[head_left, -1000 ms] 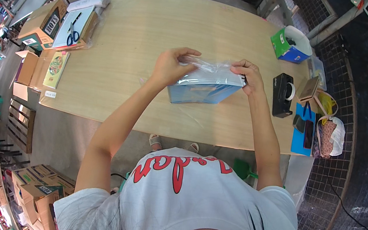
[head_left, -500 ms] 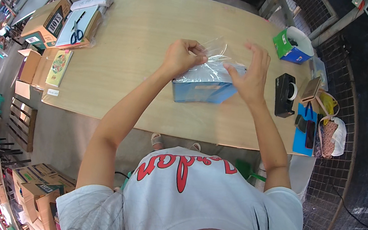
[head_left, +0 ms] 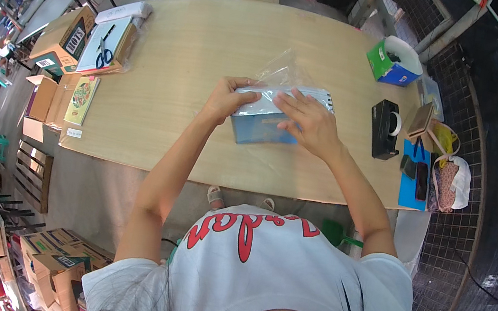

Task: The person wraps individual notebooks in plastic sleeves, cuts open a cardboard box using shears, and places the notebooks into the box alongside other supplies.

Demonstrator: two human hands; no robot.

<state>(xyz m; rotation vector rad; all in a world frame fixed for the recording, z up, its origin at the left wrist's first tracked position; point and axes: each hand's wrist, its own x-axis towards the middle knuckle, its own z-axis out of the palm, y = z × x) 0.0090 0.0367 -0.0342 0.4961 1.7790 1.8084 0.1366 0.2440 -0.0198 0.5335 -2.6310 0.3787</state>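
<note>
Fingers of the right hand point(head_left: 315, 127) are spread loosely, their tips laid on the shiny top of a blue pack point(head_left: 259, 132), its thumb lower, against the side facing the person. That pack sits at the centre of the frame on the wooden table point(head_left: 182, 41), with clear film point(head_left: 284, 70) standing up loosely behind it. On the pack's left end, the left hand point(head_left: 226, 101) pinches, thumb on top; its fingertips are partly hidden. At right of centre stands a black tape dispenser point(head_left: 382, 137), below a green-and-blue box point(head_left: 398, 75); scissors point(head_left: 104, 58) lie in the upper left
</note>
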